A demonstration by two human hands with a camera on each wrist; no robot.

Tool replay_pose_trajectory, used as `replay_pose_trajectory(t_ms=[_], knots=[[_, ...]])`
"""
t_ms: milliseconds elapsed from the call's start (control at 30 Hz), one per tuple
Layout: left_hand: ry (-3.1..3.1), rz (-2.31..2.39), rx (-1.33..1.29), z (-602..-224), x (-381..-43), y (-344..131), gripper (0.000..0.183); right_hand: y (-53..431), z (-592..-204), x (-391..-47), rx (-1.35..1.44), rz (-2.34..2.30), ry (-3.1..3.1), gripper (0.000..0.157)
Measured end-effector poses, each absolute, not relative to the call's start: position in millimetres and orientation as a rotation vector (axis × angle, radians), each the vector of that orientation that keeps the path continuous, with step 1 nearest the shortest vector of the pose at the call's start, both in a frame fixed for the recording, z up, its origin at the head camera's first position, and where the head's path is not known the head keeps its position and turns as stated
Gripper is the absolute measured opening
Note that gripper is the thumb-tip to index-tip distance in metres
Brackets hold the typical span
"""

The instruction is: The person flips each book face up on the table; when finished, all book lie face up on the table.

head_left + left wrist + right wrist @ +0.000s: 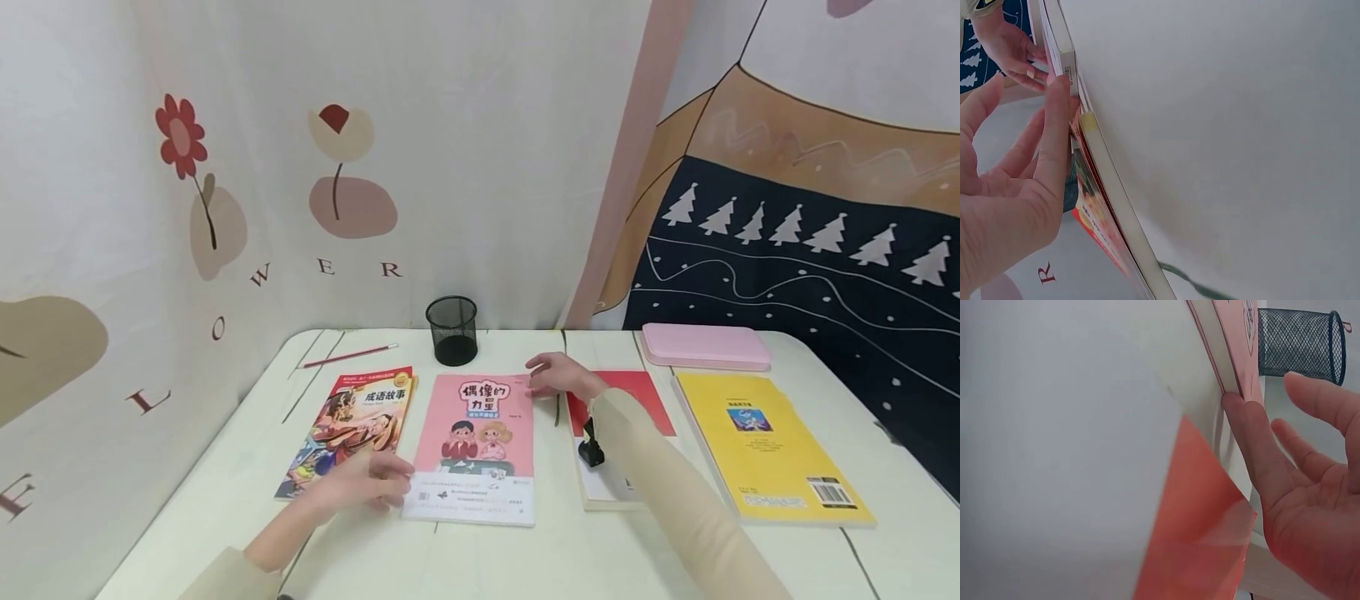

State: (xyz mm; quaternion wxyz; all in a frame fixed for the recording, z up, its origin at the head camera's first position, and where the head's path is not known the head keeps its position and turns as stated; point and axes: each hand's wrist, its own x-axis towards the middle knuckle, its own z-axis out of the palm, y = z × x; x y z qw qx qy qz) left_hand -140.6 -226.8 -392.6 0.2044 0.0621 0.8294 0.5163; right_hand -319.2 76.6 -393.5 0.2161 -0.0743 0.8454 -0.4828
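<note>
While your left hand [367, 483] is at the left edge of the pink book [480, 433], by its near corner, your right hand [564, 375] is at its right edge, by the far corner. Your left fingers are parted and lightly bent; your right fingers are extended, the tips of two touching the edge, and neither hand is wrapped round anything. The pink book lies flat, cover up, around the middle of the desk [375, 558]. Just left of it, partly hidden by your left hand, a colourful book [348, 425] lies at a slant. To the right, a red and white book [630, 400] is partly covered by your right sleeve [667, 475]. Farther right lies a yellow book [765, 442], and just beyond it, on the far side, a pink case [707, 346]. A black mesh pen holder [453, 333] stands upright beyond the pink book, and a red pencil [348, 356] lies to its left. Behind the desk hangs a pale cloth [487, 167] printed with flowers and letters
</note>
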Motion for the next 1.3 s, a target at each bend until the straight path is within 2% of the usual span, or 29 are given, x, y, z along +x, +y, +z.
replay_pose_trajectory(t_ms=[467,767,1300], knots=[[2.309,1.445,0.187,-388.0,-141.7,-222.9,0.041,77.6,-390.0,-319.9,-0.279,-1.378,2.302,0.040],[2.620,1.399,0.001,-375.9,-149.0,-204.5,0.027,94.9,-377.7,-315.4,-0.341,-1.364,2.367,0.040],[2.555,1.410,0.285,-369.3,-162.2,-164.0,0.027,159.5,-384.2,-299.1,-0.358,-1.373,2.410,0.043]])
